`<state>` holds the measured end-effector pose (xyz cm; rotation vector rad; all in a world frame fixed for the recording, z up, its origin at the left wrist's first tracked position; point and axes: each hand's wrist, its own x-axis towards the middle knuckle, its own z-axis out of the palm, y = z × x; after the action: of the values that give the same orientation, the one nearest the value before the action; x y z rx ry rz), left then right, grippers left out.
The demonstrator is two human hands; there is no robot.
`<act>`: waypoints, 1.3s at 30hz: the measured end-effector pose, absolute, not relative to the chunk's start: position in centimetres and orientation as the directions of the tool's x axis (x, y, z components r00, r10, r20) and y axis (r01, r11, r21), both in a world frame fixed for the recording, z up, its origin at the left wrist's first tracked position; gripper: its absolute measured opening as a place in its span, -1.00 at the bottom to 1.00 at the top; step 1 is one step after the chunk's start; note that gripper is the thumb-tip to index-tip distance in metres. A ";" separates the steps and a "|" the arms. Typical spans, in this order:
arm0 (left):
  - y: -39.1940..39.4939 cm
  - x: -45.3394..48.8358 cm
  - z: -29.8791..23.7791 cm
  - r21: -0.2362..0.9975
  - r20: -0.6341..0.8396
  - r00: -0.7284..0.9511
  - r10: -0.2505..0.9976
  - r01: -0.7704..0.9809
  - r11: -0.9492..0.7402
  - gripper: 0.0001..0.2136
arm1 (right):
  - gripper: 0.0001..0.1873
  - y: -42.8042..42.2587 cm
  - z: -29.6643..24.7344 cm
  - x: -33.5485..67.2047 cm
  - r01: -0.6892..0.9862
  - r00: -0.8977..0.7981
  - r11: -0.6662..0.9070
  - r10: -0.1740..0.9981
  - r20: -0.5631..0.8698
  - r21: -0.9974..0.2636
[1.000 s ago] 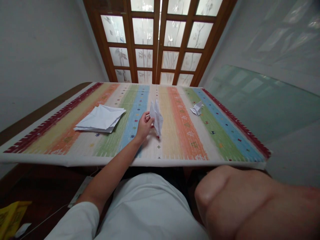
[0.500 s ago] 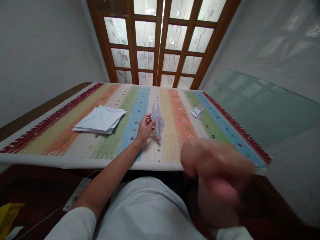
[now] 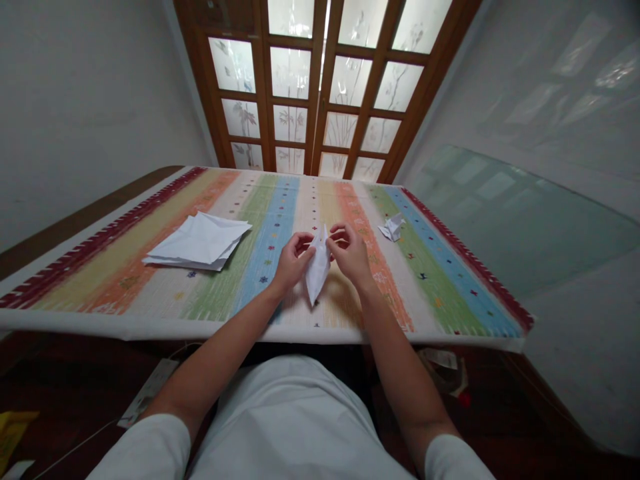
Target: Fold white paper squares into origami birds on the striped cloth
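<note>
The left grip and right grip close from either side on the top of a folded white paper, its point hanging over the striped cloth on the bench. Pinching too hard could crumple or tear it; a slip could drop it. Both forearms angle inward.

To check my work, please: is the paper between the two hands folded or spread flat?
Folded. The white paper forms a narrow, pointed shape, held between the left hand and right hand.
</note>
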<state>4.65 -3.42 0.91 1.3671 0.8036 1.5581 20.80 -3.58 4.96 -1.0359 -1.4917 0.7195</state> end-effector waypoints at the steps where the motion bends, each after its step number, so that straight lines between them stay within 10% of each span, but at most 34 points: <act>1: -3.4 4.7 0.9 0.899 0.402 -0.005 0.916 -0.190 -0.396 -0.74 | -0.86 -3.8 5.2 20.9 0.250 0.006 0.459 0.880 0.475 -0.853; 22: -3.7 4.1 2.0 0.868 0.481 -0.191 0.856 -0.033 -0.495 -0.67 | -0.76 -7.1 5.6 22.3 0.741 -0.046 0.510 0.687 0.725 -0.437; 39: -4.2 4.2 2.5 0.865 0.484 -0.147 0.863 -0.070 -0.497 -0.64 | -0.75 -6.0 5.3 21.8 0.258 0.119 0.440 0.869 0.480 -0.860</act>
<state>4.16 -4.21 2.47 1.4290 0.9303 1.7270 21.75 -6.01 5.31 -1.0737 -1.4224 0.6042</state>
